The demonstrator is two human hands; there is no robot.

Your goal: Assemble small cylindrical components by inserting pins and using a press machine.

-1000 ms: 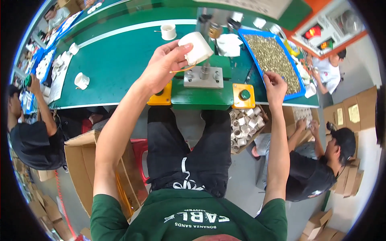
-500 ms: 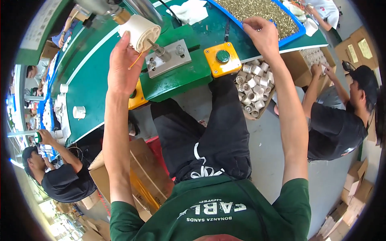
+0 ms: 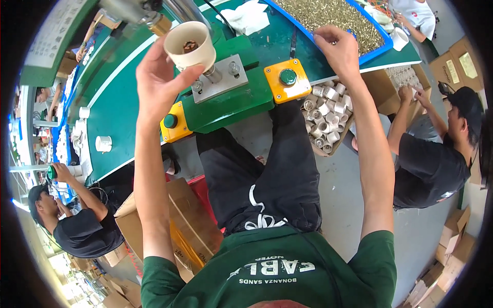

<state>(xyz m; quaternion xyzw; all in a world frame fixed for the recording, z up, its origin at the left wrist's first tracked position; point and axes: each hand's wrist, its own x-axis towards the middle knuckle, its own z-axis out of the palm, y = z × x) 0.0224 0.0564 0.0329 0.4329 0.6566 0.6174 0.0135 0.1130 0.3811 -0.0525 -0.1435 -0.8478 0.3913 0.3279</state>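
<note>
My left hand [image 3: 154, 84] is closed around a white plastic cup-shaped part [image 3: 201, 56]. The part's open mouth faces up, and something copper-coloured shows inside. It is tilted just above the post on the metal fixture plate [image 3: 228, 82] and under the press head [image 3: 160, 23]; whether it touches the post I cannot tell. My right hand [image 3: 339, 54] hovers at the near edge of a blue tray [image 3: 382, 50] full of small brass pieces [image 3: 328, 18]. Its thumb and fingertips are pinched together, and what they hold, if anything, is too small to make out.
Yellow button boxes flank the green press base [image 3: 226, 110]: one on the right [image 3: 275, 95], one on the left [image 3: 177, 132]. A carton of white parts [image 3: 328, 115] stands below the table's right edge. Co-workers sit at right [image 3: 431, 149] and left [image 3: 84, 228]. A white cloth [image 3: 249, 18] lies behind.
My left hand has turned the white part so its open mouth now faces up instead of its ribbed end and orange wire showing. My right hand has barely moved, still pinched by the tray.
</note>
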